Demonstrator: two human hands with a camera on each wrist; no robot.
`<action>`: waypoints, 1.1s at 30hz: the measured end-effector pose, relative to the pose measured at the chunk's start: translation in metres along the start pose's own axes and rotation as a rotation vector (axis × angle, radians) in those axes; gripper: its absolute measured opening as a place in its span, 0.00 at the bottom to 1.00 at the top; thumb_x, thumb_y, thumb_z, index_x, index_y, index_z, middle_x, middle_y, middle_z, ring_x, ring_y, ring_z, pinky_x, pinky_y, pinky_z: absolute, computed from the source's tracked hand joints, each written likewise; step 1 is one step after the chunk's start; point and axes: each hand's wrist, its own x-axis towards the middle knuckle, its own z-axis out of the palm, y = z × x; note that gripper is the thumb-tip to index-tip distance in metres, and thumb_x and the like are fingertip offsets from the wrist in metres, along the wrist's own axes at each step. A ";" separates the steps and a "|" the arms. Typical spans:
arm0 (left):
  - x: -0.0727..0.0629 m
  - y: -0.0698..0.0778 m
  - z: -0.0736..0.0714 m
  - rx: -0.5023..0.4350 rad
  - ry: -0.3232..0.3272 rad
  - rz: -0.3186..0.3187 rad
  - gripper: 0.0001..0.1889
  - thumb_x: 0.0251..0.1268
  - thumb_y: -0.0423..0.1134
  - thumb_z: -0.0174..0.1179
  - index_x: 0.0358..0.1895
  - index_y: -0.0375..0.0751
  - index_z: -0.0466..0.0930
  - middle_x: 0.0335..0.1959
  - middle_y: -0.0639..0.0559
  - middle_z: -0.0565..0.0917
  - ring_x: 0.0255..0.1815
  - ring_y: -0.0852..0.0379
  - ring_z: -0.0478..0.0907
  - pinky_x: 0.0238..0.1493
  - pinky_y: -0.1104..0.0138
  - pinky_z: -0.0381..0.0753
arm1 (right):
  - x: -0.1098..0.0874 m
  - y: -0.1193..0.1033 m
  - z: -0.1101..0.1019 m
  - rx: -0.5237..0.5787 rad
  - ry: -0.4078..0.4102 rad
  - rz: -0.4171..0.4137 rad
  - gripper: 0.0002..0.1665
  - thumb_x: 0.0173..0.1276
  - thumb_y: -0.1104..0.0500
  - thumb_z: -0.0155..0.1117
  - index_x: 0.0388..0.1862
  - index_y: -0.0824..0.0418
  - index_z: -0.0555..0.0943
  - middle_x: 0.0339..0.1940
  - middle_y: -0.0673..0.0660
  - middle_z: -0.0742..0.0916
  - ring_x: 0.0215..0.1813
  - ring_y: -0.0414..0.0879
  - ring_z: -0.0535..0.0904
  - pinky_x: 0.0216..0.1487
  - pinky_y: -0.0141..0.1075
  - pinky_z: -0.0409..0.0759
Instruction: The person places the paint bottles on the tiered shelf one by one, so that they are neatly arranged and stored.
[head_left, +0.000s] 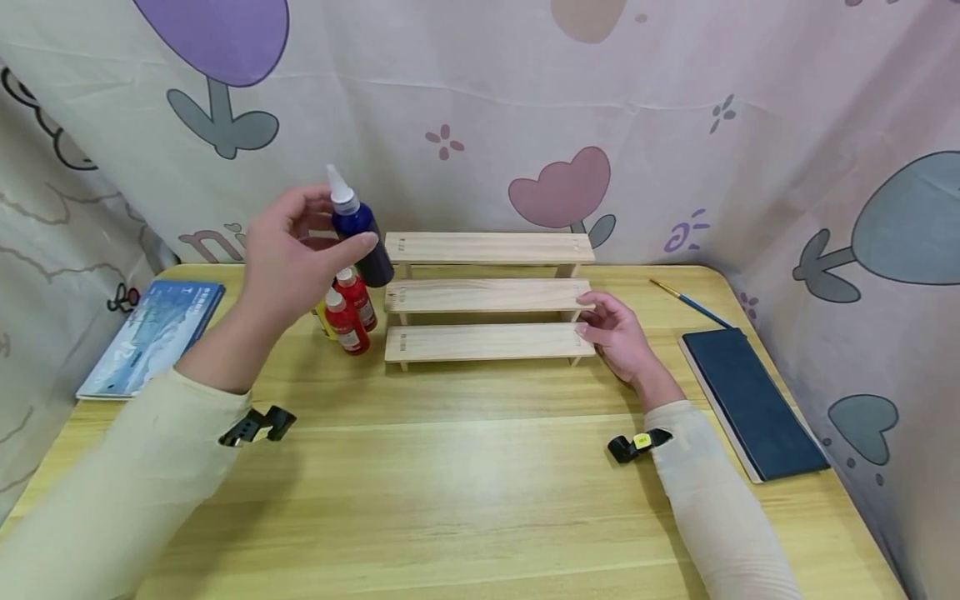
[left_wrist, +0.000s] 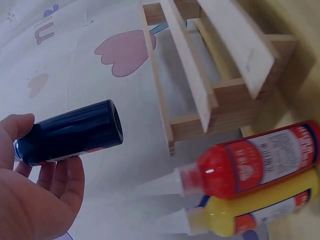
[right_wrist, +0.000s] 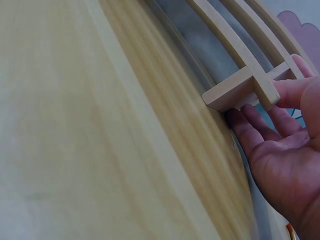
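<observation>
In the head view my left hand (head_left: 288, 254) holds a dark blue squeeze bottle (head_left: 360, 233) with a white pointed nozzle, raised near the left end of a three-step wooden rack (head_left: 487, 295). Thumb and fingers wrap the bottle from either side, and its base (left_wrist: 116, 122) faces the rack in the left wrist view. My right hand (head_left: 618, 337) grips the rack's right end, thumb on the lowest step and fingers by the middle one. Below the left hand stand two red bottles (head_left: 347, 329) and a yellow bottle (left_wrist: 265, 207), the yellow one mostly hidden in the head view.
A blue-covered book (head_left: 161, 329) lies at the table's left side. On the right lie a dark notebook (head_left: 753, 404) and a paintbrush (head_left: 690, 302) touching its far end. A patterned curtain (head_left: 465, 100) hangs behind the wooden table (head_left: 465, 483).
</observation>
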 end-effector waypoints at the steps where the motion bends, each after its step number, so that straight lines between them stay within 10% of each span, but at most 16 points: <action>1: 0.004 0.002 0.001 0.003 -0.005 0.001 0.25 0.62 0.41 0.72 0.62 0.45 0.77 0.53 0.48 0.80 0.49 0.53 0.79 0.54 0.62 0.80 | 0.000 0.000 0.000 -0.002 0.001 0.000 0.30 0.61 0.86 0.56 0.53 0.58 0.82 0.57 0.53 0.79 0.57 0.58 0.70 0.53 0.35 0.78; 16: 0.058 0.003 0.021 0.004 -0.099 -0.175 0.26 0.63 0.48 0.70 0.63 0.51 0.76 0.60 0.49 0.76 0.56 0.52 0.73 0.55 0.56 0.75 | 0.001 -0.002 0.003 -0.009 0.008 0.022 0.32 0.62 0.85 0.56 0.51 0.53 0.83 0.54 0.55 0.81 0.59 0.65 0.68 0.52 0.36 0.79; 33: 0.080 -0.010 0.057 -0.033 -0.152 -0.251 0.26 0.61 0.46 0.72 0.61 0.51 0.75 0.59 0.50 0.76 0.55 0.54 0.73 0.56 0.59 0.78 | 0.001 0.001 0.003 0.001 0.005 0.024 0.32 0.61 0.85 0.54 0.51 0.53 0.82 0.55 0.56 0.81 0.61 0.66 0.69 0.52 0.38 0.80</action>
